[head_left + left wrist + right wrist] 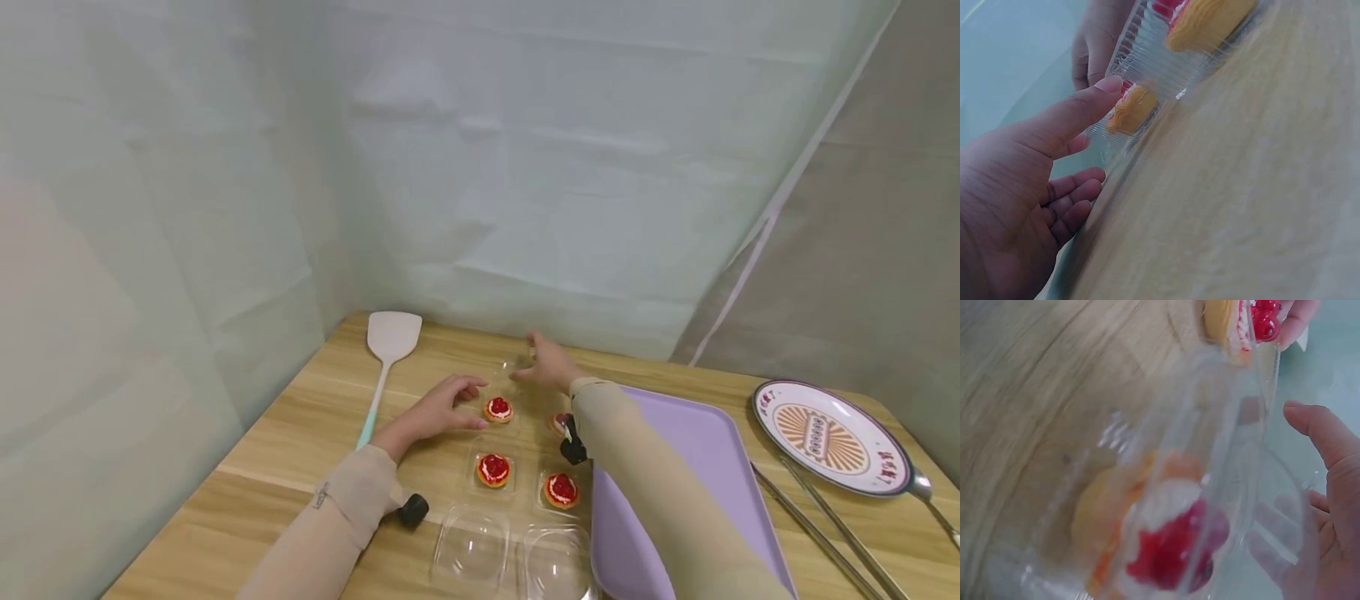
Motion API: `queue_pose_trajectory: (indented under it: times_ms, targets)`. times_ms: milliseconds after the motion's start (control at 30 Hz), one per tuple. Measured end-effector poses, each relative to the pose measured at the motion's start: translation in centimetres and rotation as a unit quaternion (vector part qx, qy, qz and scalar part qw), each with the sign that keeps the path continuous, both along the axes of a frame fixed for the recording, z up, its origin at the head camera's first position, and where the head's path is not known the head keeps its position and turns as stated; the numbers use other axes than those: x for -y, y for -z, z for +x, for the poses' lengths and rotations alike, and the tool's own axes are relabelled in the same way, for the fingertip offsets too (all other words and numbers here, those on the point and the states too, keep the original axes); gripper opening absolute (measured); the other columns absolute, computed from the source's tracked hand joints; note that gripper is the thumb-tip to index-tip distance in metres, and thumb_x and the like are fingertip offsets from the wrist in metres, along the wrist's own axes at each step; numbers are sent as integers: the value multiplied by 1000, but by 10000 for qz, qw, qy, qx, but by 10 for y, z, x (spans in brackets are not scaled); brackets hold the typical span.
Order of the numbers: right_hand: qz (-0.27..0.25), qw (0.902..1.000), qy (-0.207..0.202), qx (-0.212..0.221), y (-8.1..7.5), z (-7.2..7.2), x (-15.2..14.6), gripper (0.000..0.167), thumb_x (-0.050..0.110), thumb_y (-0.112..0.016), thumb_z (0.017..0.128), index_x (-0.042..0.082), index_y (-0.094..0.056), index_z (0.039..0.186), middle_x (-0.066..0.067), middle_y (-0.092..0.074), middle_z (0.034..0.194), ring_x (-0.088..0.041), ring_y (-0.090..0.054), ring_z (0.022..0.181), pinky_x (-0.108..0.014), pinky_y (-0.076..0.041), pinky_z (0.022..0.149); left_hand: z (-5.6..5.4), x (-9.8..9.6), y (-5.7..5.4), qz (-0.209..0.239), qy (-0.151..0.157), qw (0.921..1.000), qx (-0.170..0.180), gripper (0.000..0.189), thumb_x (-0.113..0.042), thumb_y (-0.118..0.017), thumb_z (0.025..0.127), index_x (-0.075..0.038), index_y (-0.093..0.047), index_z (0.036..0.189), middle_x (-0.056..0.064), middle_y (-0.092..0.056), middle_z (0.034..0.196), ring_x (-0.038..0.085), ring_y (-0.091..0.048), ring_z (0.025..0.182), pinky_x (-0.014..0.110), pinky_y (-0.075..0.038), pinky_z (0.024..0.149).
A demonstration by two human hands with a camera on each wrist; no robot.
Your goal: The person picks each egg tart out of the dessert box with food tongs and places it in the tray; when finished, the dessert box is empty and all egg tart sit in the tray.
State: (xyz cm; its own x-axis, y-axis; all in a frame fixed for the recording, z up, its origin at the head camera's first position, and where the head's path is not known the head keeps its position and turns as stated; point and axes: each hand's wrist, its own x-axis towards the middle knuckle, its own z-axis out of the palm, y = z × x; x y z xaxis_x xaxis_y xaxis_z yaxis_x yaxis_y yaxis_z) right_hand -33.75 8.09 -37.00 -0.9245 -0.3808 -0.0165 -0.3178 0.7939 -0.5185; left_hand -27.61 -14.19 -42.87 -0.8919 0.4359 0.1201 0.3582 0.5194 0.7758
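Observation:
Several red-topped tarts sit in small clear plastic boxes on the wooden table. Beside the far left tart (pixel 498 409) is my left hand (pixel 442 408), its thumb and fingers apart; in the left wrist view the thumb tip overlaps the ribbed box wall (pixel 1147 50). My right hand (pixel 551 367) reaches over the far end of the boxes, thumb and fingers spread, near a clear lid (pixel 506 368). In the right wrist view, clear plastic stands in front of the fingers of that hand (pixel 1335 487), with a tart (pixel 1172 550) behind it. My right forearm partly covers another tart (pixel 558 423).
Two nearer tarts (pixel 493 470) sit in boxes, with clear boxes (pixel 471 546) in front. A purple tray (pixel 697 450) lies under my right forearm. Further right are a patterned plate (pixel 855 433), a spoon (pixel 921 483) and metal rods (pixel 813 525). A white spatula (pixel 393 335) lies left.

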Motion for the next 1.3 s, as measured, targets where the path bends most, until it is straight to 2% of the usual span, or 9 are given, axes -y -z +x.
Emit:
queue_pose_trajectory:
  times_ms: [467, 933, 1300]
  targets:
    - [370, 9988, -109, 310, 7, -3, -12, 80, 32, -76, 81, -7, -38, 139, -26, -49, 138, -41, -48, 127, -49, -40, 109, -2, -4, 0, 8, 104, 9999, 57, 68, -26, -79, 80, -6, -49, 137, 14, -57, 124, 27, -52, 118, 45, -42, 107]
    - [444, 9979, -424, 211, 7, -4, -14, 80, 36, -75, 82, -11, -40, 137, -30, -51, 135, -42, -50, 126, -49, -40, 109, 4, -4, -5, -45, 74, 10000, 42, 68, -27, -79, 80, -5, -49, 136, 15, -57, 124, 28, -53, 117, 46, -42, 106]
    - [620, 9963, -544, 219, 4, -2, -13, 76, 37, -74, 83, -11, -45, 134, -29, -55, 131, -42, -52, 124, -50, -42, 107, 2, -3, -3, -95, -4, 10000, -8, 67, -24, -79, 79, -6, -50, 136, 14, -58, 122, 27, -53, 116, 45, -43, 106]
